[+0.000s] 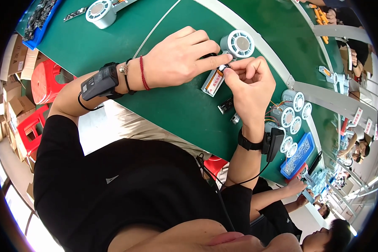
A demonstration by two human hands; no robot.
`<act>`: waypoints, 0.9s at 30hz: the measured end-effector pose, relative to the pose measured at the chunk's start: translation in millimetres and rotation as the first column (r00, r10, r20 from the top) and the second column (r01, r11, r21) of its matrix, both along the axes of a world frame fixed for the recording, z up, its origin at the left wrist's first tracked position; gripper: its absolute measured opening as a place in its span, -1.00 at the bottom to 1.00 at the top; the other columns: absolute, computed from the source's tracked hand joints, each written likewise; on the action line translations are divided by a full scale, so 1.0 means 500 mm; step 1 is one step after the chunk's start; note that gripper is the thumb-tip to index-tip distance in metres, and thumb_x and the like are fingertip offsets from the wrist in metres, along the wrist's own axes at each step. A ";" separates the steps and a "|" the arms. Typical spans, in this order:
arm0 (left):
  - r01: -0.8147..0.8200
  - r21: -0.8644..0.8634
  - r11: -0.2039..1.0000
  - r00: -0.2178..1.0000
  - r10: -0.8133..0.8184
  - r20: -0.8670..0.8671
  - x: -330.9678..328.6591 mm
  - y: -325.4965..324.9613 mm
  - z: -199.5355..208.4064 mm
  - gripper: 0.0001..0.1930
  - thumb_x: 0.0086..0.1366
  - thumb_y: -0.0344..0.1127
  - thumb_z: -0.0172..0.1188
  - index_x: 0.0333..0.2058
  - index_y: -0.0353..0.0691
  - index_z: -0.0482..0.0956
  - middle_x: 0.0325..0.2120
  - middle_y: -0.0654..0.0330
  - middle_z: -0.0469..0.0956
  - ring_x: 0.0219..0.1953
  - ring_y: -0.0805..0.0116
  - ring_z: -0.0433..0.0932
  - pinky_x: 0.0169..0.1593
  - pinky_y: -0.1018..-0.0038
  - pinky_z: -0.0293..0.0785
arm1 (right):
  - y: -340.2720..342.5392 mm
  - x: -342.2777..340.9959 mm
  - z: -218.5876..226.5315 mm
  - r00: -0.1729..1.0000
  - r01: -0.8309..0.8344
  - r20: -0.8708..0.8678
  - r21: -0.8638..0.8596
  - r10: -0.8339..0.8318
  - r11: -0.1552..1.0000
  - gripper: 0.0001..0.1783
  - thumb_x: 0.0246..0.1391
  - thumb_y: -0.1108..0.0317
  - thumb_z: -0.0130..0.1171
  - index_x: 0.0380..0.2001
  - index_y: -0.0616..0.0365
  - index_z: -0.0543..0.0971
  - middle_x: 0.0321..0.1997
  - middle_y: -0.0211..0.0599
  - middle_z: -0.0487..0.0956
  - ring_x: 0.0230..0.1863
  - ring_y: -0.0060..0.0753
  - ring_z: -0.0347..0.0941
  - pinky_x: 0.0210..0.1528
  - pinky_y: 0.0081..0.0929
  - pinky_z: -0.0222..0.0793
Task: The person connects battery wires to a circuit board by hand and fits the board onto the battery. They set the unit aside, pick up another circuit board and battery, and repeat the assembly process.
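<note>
A pale blue handheld fan point(240, 44) lies on the green table, its round head toward the far side. Its opened handle point(213, 84) shows an orange strip and a white label. My left hand point(178, 56) is closed over the neck of the fan, index finger stretched along it; the thumb is hidden. Thumb and index finger of my right hand point(253, 82) pinch at a small dark part point(223, 67) at the top of the handle. Beside the right wrist lie a black circuit board point(226, 105) and a small metallic piece point(235, 119).
Several fan heads with wires point(287, 115) stand at right, near a blue tray of small parts point(298, 155). Another fan point(101, 13), a circuit strip point(75, 14) and a blue bin point(38, 21) are at far left. Red stools point(46, 82) stand by cartons. Co-workers sit at right.
</note>
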State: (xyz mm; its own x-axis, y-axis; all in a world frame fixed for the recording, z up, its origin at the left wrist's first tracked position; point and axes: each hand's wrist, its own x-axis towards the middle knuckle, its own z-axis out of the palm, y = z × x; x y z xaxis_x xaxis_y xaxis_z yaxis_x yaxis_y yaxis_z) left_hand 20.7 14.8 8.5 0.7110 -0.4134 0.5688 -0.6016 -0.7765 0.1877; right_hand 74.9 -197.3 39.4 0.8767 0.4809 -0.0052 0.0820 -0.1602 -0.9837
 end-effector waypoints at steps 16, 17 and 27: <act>-0.490 -0.769 0.411 0.570 -0.516 -0.640 -0.006 -0.052 0.003 -0.70 0.46 -0.32 0.20 0.03 -0.42 0.55 -0.22 0.20 0.51 -0.28 0.47 0.62 -0.20 0.51 0.58 | 0.000 0.026 -0.027 0.565 0.234 0.808 -0.352 0.168 0.906 -0.86 0.09 0.55 0.35 -0.25 0.23 0.66 -0.31 -0.27 0.65 -0.39 -0.35 0.60 -0.34 -0.46 0.51; -0.486 -0.775 0.405 0.578 -0.517 -0.632 -0.001 -0.051 0.002 -0.70 0.46 -0.32 0.20 0.03 -0.42 0.55 -0.22 0.20 0.51 -0.28 0.47 0.62 -0.20 0.51 0.58 | 0.005 0.029 -0.029 0.558 0.232 0.811 -0.355 0.175 0.906 -0.86 0.09 0.55 0.35 -0.25 0.23 0.66 -0.31 -0.27 0.65 -0.39 -0.35 0.60 -0.34 -0.46 0.51; -0.537 -0.754 0.377 0.506 -0.571 -0.646 0.003 -0.050 0.000 -0.71 0.41 -0.25 0.19 -0.20 -0.46 0.60 -0.52 0.09 0.65 -0.53 0.43 0.66 -0.45 0.48 0.61 | 0.021 -0.021 0.020 0.702 0.267 0.664 -0.580 0.257 0.769 -0.82 0.21 0.46 0.21 -0.14 0.25 0.65 -0.12 -0.10 0.54 -0.18 -0.05 0.56 -0.15 -0.24 0.51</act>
State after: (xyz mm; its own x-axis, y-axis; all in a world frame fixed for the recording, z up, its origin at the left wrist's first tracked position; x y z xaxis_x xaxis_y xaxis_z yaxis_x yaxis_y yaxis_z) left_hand 22.0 -10.1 8.5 0.9657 -0.1476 -0.2136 0.2394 0.1876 0.9526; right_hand 64.2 -186.8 49.5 0.7475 0.5921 0.3010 0.6640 -0.6775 -0.3163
